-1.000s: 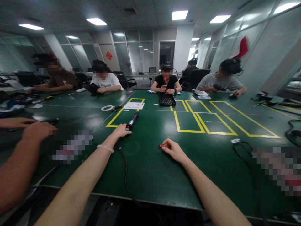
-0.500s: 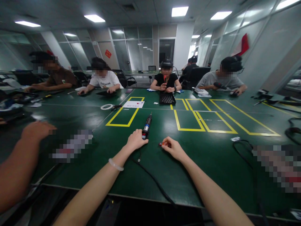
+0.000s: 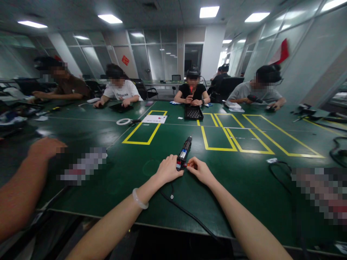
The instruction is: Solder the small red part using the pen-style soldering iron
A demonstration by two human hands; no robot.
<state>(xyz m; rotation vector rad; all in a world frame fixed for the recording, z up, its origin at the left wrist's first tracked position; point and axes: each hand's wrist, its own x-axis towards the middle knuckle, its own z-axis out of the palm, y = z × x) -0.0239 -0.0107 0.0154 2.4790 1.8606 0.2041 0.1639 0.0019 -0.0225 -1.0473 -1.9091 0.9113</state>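
Note:
My left hand (image 3: 169,168) is closed around the lower end of an electric screwdriver (image 3: 185,148), a dark, slim tool with a silver and blue section showing. Its tip points away from me, slightly to the right. Close by on the right, my right hand (image 3: 200,169) pinches a small red-and-orange piece (image 3: 188,165) at the tool's side; its exact kind is too small to tell. A black cable (image 3: 189,213) runs from beneath my left hand toward the table's front edge, and a thin lead with a ring terminal (image 3: 171,196) lies beside it.
Yellow tape rectangles (image 3: 221,148) mark the green table (image 3: 130,169). A white paper (image 3: 154,119) and a cable coil (image 3: 123,122) lie farther back. A co-worker's hand (image 3: 46,147) rests at left. Across the table, several people sit, one behind a black tray (image 3: 193,113).
My left hand has moved the electric screwdriver right and a little toward me, up against the small red-and-orange piece. My right hand has barely moved. The cable has shifted right too.

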